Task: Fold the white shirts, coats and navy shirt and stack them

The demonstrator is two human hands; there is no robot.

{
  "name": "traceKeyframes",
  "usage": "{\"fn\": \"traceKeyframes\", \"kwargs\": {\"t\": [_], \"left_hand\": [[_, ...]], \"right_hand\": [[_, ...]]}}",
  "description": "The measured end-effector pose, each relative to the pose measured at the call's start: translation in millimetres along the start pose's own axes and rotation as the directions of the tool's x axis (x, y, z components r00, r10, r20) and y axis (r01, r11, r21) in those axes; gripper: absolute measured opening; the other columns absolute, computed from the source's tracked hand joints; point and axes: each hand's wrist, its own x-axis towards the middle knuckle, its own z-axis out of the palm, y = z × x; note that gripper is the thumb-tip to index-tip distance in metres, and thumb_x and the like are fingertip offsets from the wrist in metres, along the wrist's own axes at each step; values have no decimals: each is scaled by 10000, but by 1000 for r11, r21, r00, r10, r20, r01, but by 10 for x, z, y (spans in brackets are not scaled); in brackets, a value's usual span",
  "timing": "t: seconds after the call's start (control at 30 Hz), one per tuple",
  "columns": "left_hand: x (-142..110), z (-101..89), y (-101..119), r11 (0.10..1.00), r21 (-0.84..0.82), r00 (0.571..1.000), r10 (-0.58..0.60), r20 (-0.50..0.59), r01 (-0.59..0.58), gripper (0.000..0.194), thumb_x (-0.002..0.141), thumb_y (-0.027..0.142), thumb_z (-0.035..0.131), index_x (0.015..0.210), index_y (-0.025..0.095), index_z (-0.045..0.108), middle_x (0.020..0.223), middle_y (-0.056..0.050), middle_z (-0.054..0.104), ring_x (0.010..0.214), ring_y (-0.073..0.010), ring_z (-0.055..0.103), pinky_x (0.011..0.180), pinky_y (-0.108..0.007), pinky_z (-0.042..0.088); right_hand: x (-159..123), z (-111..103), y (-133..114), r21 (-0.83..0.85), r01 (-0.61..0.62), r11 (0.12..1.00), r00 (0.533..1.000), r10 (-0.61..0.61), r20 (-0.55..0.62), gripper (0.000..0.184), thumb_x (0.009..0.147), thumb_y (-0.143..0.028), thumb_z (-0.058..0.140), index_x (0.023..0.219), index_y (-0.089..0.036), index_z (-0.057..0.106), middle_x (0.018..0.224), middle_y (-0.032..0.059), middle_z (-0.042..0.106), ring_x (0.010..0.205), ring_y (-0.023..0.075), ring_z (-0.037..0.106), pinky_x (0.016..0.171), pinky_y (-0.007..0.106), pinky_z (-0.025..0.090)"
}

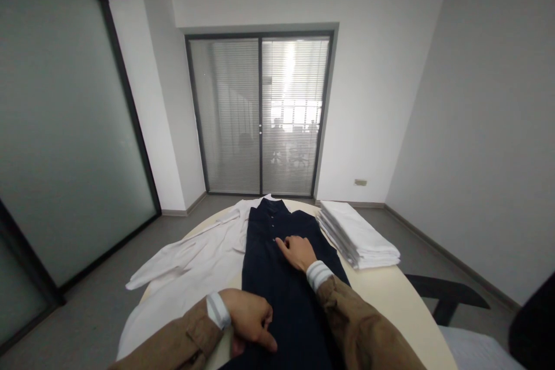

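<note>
A dark navy buttoned shirt lies flat along the middle of a round cream table, collar away from me. My right hand rests on its chest beside the button line, fingers lying flat and pointing left. My left hand presses on the shirt's near left edge with its fingers curled against the cloth. Both arms wear brown sleeves with white cuffs. Under and left of the navy shirt lies a white shirt, one sleeve hanging off the table's left side.
A stack of folded white garments sits on the table's far right. A dark chair stands to the right of the table. Sliding glass doors with blinds close the far wall; a frosted glass partition runs along the left.
</note>
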Motion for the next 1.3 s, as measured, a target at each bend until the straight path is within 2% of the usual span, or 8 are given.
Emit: {"fn": "traceKeyframes", "kwargs": {"t": [0.2, 0.4, 0.6, 0.87, 1.0, 1.1, 1.17, 1.3], "left_hand": [[330, 155, -138, 996, -48, 965, -59, 256, 74, 598, 475, 241, 908, 812, 260, 415, 538, 46, 645, 402, -210, 617, 384, -291, 507], [365, 274, -152, 904, -296, 921, 361, 148, -307, 552, 587, 124, 763, 1079, 239, 540, 677, 75, 617, 489, -142, 624, 470, -256, 534], [630, 345, -146, 861, -223, 870, 485, 90, -457, 391, 552, 10, 562, 888, 185, 657, 765, 32, 629, 629, -130, 619, 564, -214, 501], [885, 339, -179, 867, -74, 844, 497, 203, -493, 208, 562, 11, 547, 671, 174, 620, 597, 64, 602, 512, -115, 556, 486, -188, 428], [879, 312, -174, 857, -221, 856, 499, 131, -466, 103, 630, 107, 660, 700, 169, 617, 602, 52, 600, 498, -107, 546, 490, -195, 435], [720, 223, -184, 821, -316, 879, 456, -137, -475, 129, 748, 268, 652, 698, 171, 584, 602, 31, 591, 503, -108, 549, 509, -206, 451], [589, 126, -223, 846, -178, 787, 362, -499, -502, 198, 836, 307, 556, 686, 178, 565, 597, 14, 583, 547, -126, 575, 560, -225, 470], [508, -56, -415, 964, 121, 251, 181, -951, -237, 215, 908, 276, 446, 854, 188, 635, 847, -65, 675, 847, -203, 649, 824, -331, 508]], "right_hand": [[-3, 113, -171, 230, -54, 972, 957, -15, 288, 413, 802, -586, 639, 710, -186, 683, 815, 93, 731, 843, 249, 690, 715, 294, 469], [26, 229, -78, 384, -104, 918, 926, -51, 374, 246, 926, -373, 549, 826, -161, 622, 629, 2, 651, 560, 127, 639, 551, 209, 439], [-28, 250, -29, 470, -124, 874, 930, -64, 363, 253, 918, -271, 581, 1133, -141, 545, 694, -29, 622, 565, 102, 621, 530, 178, 431], [178, 279, -128, 477, -216, 852, 934, 38, 355, 373, 977, -460, 429, 960, -146, 631, 638, -10, 607, 463, 104, 580, 503, 203, 438], [400, 349, -142, 437, -240, 867, 957, 135, 257, 384, 963, -447, 454, 852, -142, 660, 653, 29, 649, 521, 122, 605, 566, 220, 435], [556, 408, -157, 414, -237, 879, 968, 177, 177, 365, 930, -443, 507, 784, -152, 672, 730, 61, 691, 665, 154, 651, 617, 229, 423], [644, 450, -178, 405, -226, 886, 972, 179, 150, 342, 895, -438, 556, 730, -163, 672, 735, 59, 700, 729, 166, 659, 633, 230, 411], [757, 515, -224, 386, -210, 898, 977, 177, 119, 248, 837, -364, 612, 678, -179, 652, 694, 33, 693, 709, 158, 649, 620, 228, 394]]}}
